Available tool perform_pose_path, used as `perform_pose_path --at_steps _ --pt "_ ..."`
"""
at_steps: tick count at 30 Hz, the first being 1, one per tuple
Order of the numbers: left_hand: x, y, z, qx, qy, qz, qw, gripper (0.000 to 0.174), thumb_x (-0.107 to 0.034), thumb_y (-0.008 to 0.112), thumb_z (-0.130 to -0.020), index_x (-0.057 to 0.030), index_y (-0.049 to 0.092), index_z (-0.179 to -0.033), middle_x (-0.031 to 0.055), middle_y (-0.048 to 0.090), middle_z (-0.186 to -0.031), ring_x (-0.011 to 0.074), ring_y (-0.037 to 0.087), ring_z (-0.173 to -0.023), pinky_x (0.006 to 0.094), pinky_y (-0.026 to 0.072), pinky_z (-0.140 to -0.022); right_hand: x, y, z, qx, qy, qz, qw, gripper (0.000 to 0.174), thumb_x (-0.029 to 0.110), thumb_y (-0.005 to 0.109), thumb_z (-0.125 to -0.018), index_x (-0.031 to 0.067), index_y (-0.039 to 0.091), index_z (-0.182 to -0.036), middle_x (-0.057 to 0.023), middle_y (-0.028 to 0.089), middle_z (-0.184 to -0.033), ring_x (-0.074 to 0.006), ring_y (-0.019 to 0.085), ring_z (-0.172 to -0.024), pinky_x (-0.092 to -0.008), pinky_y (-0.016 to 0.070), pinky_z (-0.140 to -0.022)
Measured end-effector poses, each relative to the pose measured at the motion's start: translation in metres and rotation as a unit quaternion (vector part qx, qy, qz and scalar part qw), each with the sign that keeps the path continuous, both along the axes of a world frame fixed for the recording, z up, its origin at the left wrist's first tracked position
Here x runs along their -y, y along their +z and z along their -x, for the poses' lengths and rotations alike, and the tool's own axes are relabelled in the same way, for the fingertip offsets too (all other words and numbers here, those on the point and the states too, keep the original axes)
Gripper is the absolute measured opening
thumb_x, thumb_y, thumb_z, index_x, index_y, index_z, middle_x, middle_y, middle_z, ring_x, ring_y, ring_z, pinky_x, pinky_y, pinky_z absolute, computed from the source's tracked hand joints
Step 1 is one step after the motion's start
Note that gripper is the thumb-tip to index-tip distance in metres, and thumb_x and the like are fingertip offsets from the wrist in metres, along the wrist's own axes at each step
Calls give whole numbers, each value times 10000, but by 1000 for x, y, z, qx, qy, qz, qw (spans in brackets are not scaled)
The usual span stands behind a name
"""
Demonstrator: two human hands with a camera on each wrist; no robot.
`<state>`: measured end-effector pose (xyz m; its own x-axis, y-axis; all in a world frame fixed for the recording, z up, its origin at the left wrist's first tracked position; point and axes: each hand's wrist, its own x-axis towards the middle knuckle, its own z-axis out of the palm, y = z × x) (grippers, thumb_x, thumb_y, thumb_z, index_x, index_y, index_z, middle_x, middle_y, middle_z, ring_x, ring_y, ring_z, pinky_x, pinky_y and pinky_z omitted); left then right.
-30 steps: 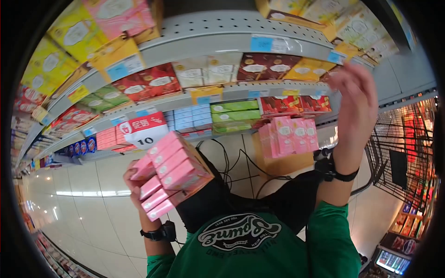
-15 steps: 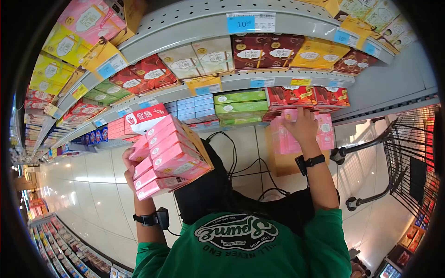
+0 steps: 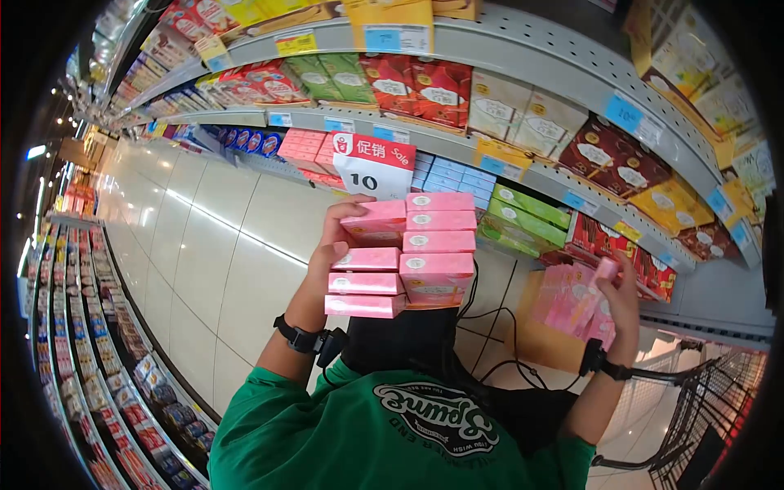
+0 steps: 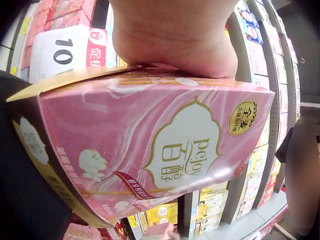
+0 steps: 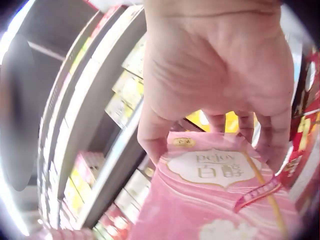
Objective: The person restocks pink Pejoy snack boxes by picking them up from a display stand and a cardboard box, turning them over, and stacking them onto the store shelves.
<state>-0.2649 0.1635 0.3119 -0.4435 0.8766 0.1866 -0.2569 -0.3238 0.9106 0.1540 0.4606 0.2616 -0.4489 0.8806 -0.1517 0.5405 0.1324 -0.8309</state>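
Note:
My left hand (image 3: 331,245) grips one side of a display carton packed with pink Pejoy biscuit-stick boxes (image 3: 438,273), its fingers at the top left and the thumb lower down. The left wrist view shows the printed front of a pink box (image 4: 165,135) and the carton's brown and gold edge (image 4: 37,145). With its thumb and fingers, my right hand (image 3: 623,304) holds a single pink Pejoy biscuit box (image 5: 215,195) by its upper end. Beneath that hand, a floor-level cardboard box (image 3: 527,339) holds several more pink boxes (image 3: 558,296).
Shelves with coloured biscuit boxes (image 3: 518,220) curve across the front, with a "10" sale sign (image 3: 373,167) just behind the left carton. A black wire shopping cart (image 3: 694,408) stands at the right. Cables (image 3: 510,363) lie on the tiled floor (image 3: 220,245).
My right hand went from raised at the right down to the pink boxes, and now holds one up. The head view has turned left. My left hand still holds the carton, now more upright in view.

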Motion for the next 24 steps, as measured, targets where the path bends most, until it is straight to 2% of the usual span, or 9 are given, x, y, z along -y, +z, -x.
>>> perform_pose_path --at_steps 1,4,6,9,10,12,16,19,24 --pt "0 -1 1 -15 -7 1 1000 525 -337 542 -785 -79 425 -1226 146 343 -1352 317 386 -1299 498 371 -1065 4 19 2 0 6 -3 1000 723 254 719 -700 90 442 -1347 -122 518 -1203 -281 517 -1124 -351 431 -945" --pt "2 0 2 -19 -10 1 1000 511 -329 536 -795 -76 430 -1226 142 344 -1351 305 386 -1301 484 368 -1071 21 75 19 -281 -8 122 952 697 309 707 -762 51 428 -1347 -102 487 -1232 -183 544 -1036 -322 452 -885" --pt "1 1 1 -23 -3 0 1000 506 -324 522 -803 -72 429 -1232 142 340 -1358 299 381 -1306 471 359 -1077 28 94 45 -395 2 75 916 661 394 698 -810 34 446 -1304 -88 528 -1146 -157 571 -932 -294 470 -837" --pt "3 -1 5 -37 -24 14 999 515 -309 492 -798 -76 420 -1251 144 328 -1379 298 370 -1318 443 338 -1085 38 121 85 -463 111 160 865 636 474 681 -839 38 481 -1257 -95 522 -1230 -158 553 -1034 -294 466 -886" --pt "3 -1 4 -36 -21 14 999 515 -309 492 -798 -76 420 -1251 144 328 -1379 298 370 -1318 443 338 -1085 45 120 102 -463 113 161 864 636 474 681 -839 38 481 -1257 -95 522 -1230 -158 553 -1034 -294 466 -886" --pt "1 0 2 -24 -25 10 999 503 -277 482 -787 -74 419 -1243 147 335 -1375 298 372 -1318 439 331 -1089 63 117 140 -410 -65 147 898 539 418 680 -868 37 497 -1203 -82 566 -1120 -124 567 -978 -269 492 -801" --pt "5 1 -4 -36 -32 20 999 550 -250 483 -777 -62 398 -1288 141 350 -1378 287 369 -1321 436 331 -1089 90 147 207 -368 181 82 908 462 252 716 -862 16 497 -1194 -45 605 -1070 -111 592 -979 -270 493 -825" --pt "7 5 -9 110 -65 44 991 659 -261 542 -787 -26 348 -1371 133 364 -1387 269 353 -1329 426 302 -1100 97 164 237 -309 304 33 900 485 187 759 -817 23 510 -1199 -61 626 -1067 -119 603 -972 -285 494 -835" --pt "11 -1 -5 -28 10 23 999 688 -477 581 -860 -29 383 -1342 152 368 -1381 283 349 -1327 405 255 -1107 113 167 261 -295 319 -148 888 488 128 790 -748 47 557 -1170 -80 642 -1031 -183 636 -918 -298 505 -820"
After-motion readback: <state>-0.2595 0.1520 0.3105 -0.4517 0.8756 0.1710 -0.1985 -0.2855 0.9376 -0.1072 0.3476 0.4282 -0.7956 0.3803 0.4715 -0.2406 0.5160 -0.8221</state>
